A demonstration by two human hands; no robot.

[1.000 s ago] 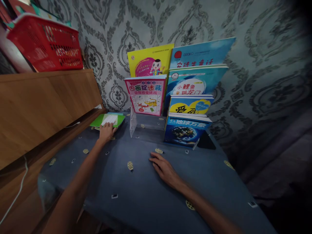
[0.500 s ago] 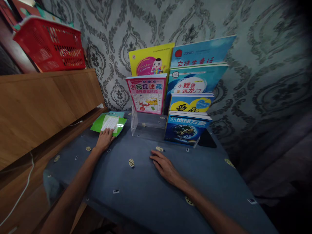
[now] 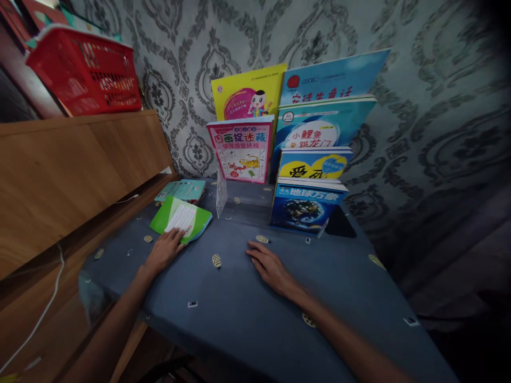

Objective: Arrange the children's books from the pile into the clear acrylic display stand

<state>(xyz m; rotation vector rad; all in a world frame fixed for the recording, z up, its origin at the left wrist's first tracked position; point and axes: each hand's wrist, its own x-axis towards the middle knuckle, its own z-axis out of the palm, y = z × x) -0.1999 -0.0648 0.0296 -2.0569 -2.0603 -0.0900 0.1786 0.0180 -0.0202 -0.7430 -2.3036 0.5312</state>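
My left hand (image 3: 165, 251) is at the near edge of a green book (image 3: 202, 219). Its fingers lie over the white panel on the cover, with the thumb by the lower edge. Just beyond, a teal book (image 3: 184, 189) tops a small stack at the table's far left. My right hand (image 3: 272, 270) rests on the blue tablecloth, fingers loosely stretched and holding nothing. Past it stands a clear rack (image 3: 221, 197) with a pink picture book (image 3: 244, 151) and a yellow book (image 3: 247, 96) on its left side. A blue earth book (image 3: 301, 208) is frontmost on the right.
More upright books, including a teal one (image 3: 325, 125) and a tall blue one (image 3: 335, 74), stand in the right column. A dark flat object (image 3: 339, 222) lies beside the rack. A red basket (image 3: 85, 74) sits on a wooden ledge (image 3: 88, 170) at left.
My left hand has drawn the green book toward me, off the teal book, which now shows more. My right hand has stayed about where it was.
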